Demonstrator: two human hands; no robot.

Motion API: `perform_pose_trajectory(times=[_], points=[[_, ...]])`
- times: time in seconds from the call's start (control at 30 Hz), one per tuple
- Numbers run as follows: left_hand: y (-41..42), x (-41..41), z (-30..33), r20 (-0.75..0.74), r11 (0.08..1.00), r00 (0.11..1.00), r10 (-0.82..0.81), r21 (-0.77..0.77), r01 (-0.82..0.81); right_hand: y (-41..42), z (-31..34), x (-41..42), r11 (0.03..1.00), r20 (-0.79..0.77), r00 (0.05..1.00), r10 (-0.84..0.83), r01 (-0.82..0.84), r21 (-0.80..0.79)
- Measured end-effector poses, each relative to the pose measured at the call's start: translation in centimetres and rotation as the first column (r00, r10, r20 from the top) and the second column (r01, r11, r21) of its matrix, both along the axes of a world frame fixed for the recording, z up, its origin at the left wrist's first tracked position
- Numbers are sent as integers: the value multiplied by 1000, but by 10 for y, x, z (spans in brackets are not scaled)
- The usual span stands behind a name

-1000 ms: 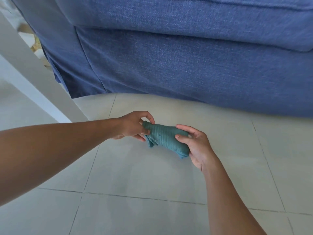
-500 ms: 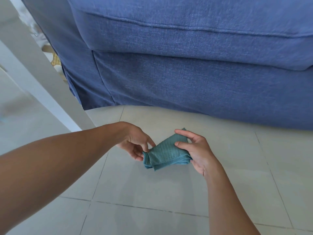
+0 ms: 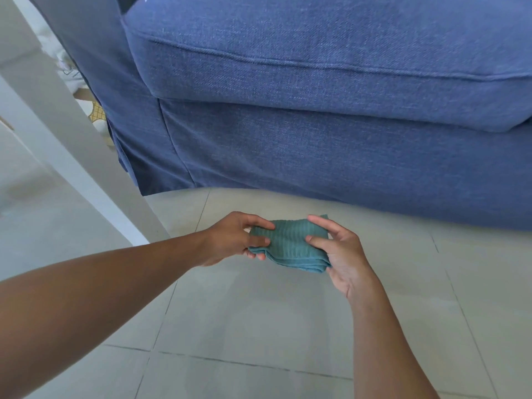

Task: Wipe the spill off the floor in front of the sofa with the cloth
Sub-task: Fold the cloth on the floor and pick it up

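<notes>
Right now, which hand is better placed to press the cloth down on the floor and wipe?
Probably the right hand: its palm is under the folded cloth with the thumb on top. The left hand only pinches one end. Both hold it above the floor.

The teal ribbed cloth (image 3: 290,243), folded into a thick pad, is held above the pale tiled floor (image 3: 259,318) near the blue sofa (image 3: 316,125).

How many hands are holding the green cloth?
2. The left hand grips the cloth at its left end; the right hand grips its right end.
</notes>
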State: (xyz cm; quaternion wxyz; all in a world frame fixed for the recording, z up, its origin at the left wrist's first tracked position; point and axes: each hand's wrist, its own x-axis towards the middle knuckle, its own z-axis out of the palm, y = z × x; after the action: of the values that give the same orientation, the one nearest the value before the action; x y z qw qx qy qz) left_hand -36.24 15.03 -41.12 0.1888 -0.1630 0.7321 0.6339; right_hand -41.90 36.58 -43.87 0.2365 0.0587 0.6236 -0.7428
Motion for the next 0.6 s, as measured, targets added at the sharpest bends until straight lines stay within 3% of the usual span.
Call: perform_pose_trajectory(times=[0.33,0.6], points=[[-6,-5,17,-46,988,993,-106,-120,100,-4,3,1,998,-54,998,44,-41,57],[-22,-13,107,-7,959,1000,-9,-285,7,-63,77,-9,992,-49,990,129,-130,-8]])
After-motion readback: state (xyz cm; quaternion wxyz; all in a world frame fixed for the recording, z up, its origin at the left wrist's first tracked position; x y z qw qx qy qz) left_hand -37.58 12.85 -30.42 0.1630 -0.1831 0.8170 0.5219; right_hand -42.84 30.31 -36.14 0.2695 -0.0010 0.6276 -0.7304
